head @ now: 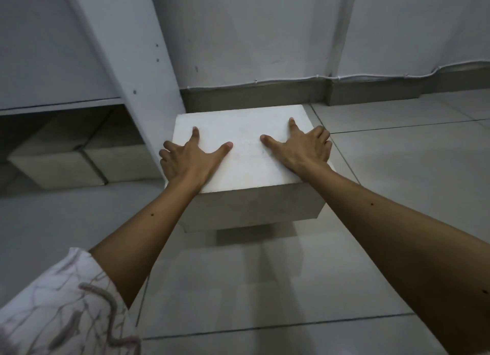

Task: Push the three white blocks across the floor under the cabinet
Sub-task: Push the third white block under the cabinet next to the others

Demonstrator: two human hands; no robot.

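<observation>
A large white block (249,153) is in the middle of the view, just right of the cabinet's upright side panel (127,49). It looks raised off the tiled floor, with a shadow beneath it. My left hand (188,161) lies on its top left, fingers curled over the left edge. My right hand (305,147) lies on its top right, fingers wrapped over the right edge. Two more white blocks (55,166) (119,161) sit side by side in the dark gap under the cabinet's bottom shelf (61,106).
A grey wall with a brown baseboard (254,94) stands right behind the block. A white cable (371,76) runs along the top of the baseboard. Light floor tiles (397,169) spread to the right and toward me. My patterned sleeve (53,315) is at bottom left.
</observation>
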